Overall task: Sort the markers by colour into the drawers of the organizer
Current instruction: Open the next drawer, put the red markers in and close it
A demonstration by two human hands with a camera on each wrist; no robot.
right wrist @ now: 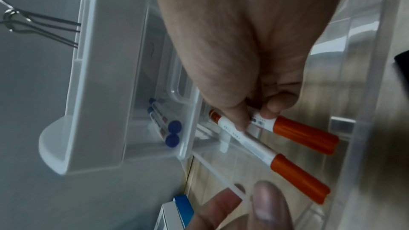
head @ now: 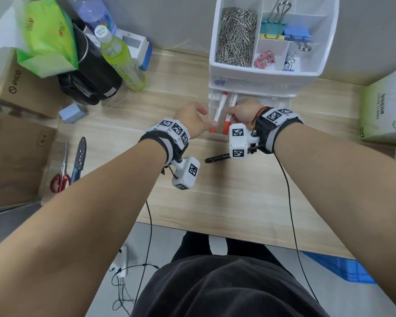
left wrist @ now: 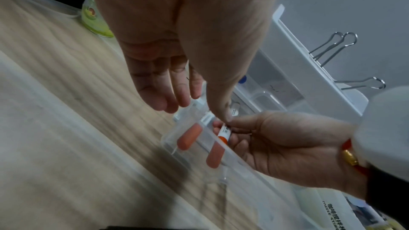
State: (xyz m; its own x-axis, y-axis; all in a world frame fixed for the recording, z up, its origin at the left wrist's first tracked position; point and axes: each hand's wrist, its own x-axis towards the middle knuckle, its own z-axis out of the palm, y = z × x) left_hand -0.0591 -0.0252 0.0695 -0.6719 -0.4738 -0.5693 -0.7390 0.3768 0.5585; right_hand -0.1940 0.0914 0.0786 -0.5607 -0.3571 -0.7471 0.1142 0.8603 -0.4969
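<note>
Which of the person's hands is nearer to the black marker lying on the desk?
Right. The right hand, pinching a red marker over the open drawer, is just beyond the black marker; the left hand is farther left.

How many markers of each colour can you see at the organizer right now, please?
Red markers: 2, one lying in the open drawer, one held by the right hand
Blue markers: 2, in the drawer above
Black markers: 1, on the table
Total: 5

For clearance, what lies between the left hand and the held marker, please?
Another red marker, lying in the open drawer, per the head view.
</note>
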